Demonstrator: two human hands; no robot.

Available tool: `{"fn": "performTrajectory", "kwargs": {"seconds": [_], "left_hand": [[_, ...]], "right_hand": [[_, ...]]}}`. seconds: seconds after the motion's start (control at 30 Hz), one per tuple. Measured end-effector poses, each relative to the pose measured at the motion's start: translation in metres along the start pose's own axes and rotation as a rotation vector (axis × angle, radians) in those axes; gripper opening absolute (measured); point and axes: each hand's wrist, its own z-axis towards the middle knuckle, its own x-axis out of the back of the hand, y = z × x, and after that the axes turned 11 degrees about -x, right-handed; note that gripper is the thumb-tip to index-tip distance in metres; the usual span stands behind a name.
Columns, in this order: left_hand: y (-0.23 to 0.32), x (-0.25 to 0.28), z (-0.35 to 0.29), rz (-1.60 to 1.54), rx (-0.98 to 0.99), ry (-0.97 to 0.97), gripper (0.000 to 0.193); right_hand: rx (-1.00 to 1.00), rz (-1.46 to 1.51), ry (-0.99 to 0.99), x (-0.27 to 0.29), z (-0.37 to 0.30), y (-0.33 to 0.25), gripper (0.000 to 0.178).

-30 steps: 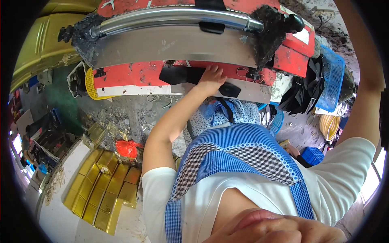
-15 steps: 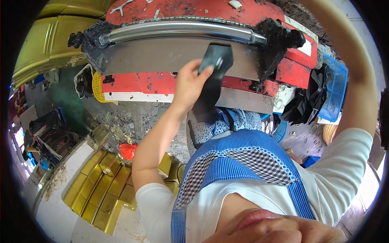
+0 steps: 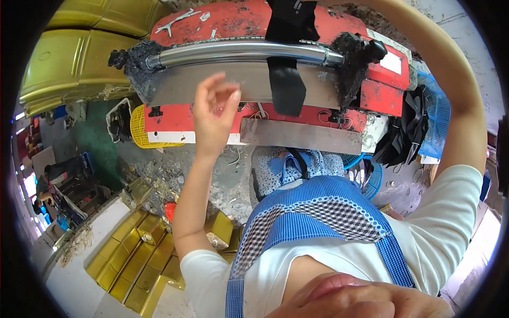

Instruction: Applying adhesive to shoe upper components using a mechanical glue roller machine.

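Note:
My left hand [image 3: 214, 114] is raised left of centre over the red machine's metal plate [image 3: 185, 85]. Its fingers are loosely bent and apart, with nothing in them. A limp black piece of sheet material [image 3: 287, 87] runs under the shiny metal roller [image 3: 238, 53]. One end hangs over the plate on the near side, and the rest lies beyond the roller on the red top, cut off by the upper edge. My right forearm [image 3: 461, 90] arches up the right side toward the top edge; its hand is out of view.
Dark, grimy brackets [image 3: 354, 63] hold the roller's ends. Black strips [image 3: 405, 127] hang by a blue basket [image 3: 437, 114] at right. A yellow basket [image 3: 139, 127] stands left. Gold tins [image 3: 127, 254] sit lower left, with larger ones [image 3: 58, 58] upper left. Scraps litter the floor.
My left hand has let go of the black piece and moved left, fingers opening. The piece has gone from my hand to lying under the roller, reaching beyond it.

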Motion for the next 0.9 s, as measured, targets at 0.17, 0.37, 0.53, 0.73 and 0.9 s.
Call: {"fn": "performTrajectory", "kwargs": {"seconds": [0.17, 0.37, 0.53, 0.73, 0.9], "left_hand": [[0.022, 0.006, 0.062, 0.387, -0.689, 0.128, 0.062], [0.092, -0.006, 0.094, 0.544, -0.618, -0.333, 0.052], [0.100, -0.026, 0.083, -0.128, -0.905, -0.424, 0.051], [0.072, 0.000, 0.045, -0.355, -0.321, -0.065, 0.042], [0.055, -0.008, 0.019, -0.495, -0.319, -0.422, 0.036]], "right_hand": [[0.481, -0.126, 0.285, 0.019, -0.012, -0.093, 0.020], [0.730, -0.020, 0.577, 0.054, -0.087, -0.122, 0.020], [0.313, 0.211, 0.726, 0.057, -0.139, -0.100, 0.028], [-0.720, 0.527, 0.655, -0.020, -0.232, -0.079, 0.027], [-1.360, 0.582, 0.016, -0.258, -0.342, -0.045, 0.025]]}}
